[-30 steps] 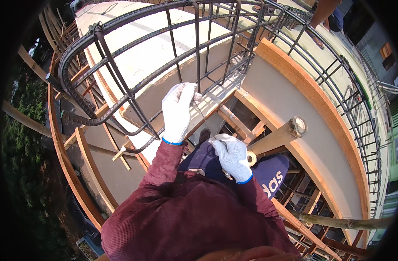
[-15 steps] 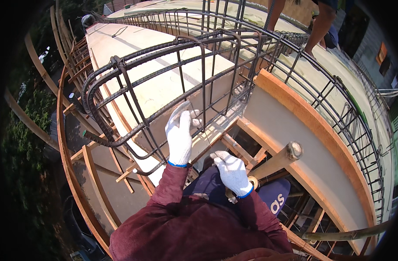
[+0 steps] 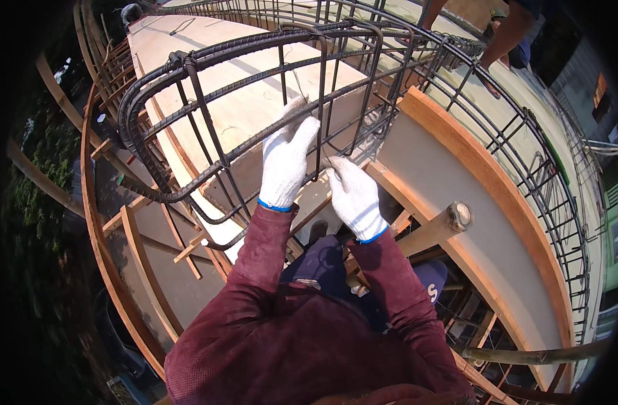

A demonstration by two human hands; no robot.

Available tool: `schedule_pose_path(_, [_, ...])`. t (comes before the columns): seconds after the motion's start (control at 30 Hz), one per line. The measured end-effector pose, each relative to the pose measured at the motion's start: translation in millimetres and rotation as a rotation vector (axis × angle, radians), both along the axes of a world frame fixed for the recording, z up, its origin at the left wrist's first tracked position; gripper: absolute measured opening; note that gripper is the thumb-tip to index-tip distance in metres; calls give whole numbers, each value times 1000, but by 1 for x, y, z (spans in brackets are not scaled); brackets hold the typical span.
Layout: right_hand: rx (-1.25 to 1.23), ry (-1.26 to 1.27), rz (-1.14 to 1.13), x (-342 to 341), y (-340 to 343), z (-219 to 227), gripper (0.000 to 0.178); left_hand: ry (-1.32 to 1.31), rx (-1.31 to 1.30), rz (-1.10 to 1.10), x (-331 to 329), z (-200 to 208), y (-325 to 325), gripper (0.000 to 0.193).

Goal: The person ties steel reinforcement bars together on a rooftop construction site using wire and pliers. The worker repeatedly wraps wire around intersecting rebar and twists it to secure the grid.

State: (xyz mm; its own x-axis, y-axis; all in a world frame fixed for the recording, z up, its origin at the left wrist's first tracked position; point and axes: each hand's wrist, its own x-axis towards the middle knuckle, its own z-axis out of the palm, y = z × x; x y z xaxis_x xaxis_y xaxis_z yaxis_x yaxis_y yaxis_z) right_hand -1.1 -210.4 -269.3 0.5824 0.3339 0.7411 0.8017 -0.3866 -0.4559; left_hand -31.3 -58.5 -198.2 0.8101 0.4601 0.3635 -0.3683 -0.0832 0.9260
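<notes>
My left hand (image 3: 285, 162), in a white knit glove with a blue cuff, reaches up to the rebar cage (image 3: 228, 163). Its fingers close behind a long ribbed bar, and a thin tie wire (image 3: 297, 82) sticks up above them. My right hand (image 3: 355, 196), gloved alike, is pinched at the lower end of a bent stirrup (image 3: 318, 128). A thin dark strand, seemingly the same wire, shows at its fingertips. The bars partly hide the left fingers.
Pale formwork panels (image 3: 201, 40) lie behind the cage. A curved timber-edged form (image 3: 484, 162) runs down the right, with a round wooden post (image 3: 451, 219) beside my leg. Gaps drop between timbers below. Another person's leg (image 3: 508, 37) stands at the upper right.
My right hand has risen from near my lap to the stirrup's lower end. My left hand has moved up and slightly right, its fingers now closed behind the bar.
</notes>
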Motion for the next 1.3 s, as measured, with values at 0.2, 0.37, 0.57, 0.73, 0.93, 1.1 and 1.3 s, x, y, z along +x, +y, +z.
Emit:
schedule_pose_path(0.2, [-12,49,-15,2,11,10,22,-220,-202,-79,13,-2,-3,50])
schedule_pose_path(0.37, [-83,179,-2,2,27,16,21,-276,-150,-67,19,-12,7,44])
schedule_pose_path(0.57, [81,173,9,8,50,9,16,-282,151,-11,34,-15,18,41])
schedule_pose_path(0.73, [154,183,0,6,55,18,14,-219,-3,-92,23,-13,13,47])
schedule_pose_path(0.93, [233,113,27,11,56,9,18,-318,230,43,38,-27,26,48])
schedule_pose_path(1.1, [317,457,190,15,44,8,19,-239,251,-28,37,-15,28,43])
schedule_pose_path(1.3, [252,433,142,6,33,14,21,-250,133,-73,32,-16,22,44])
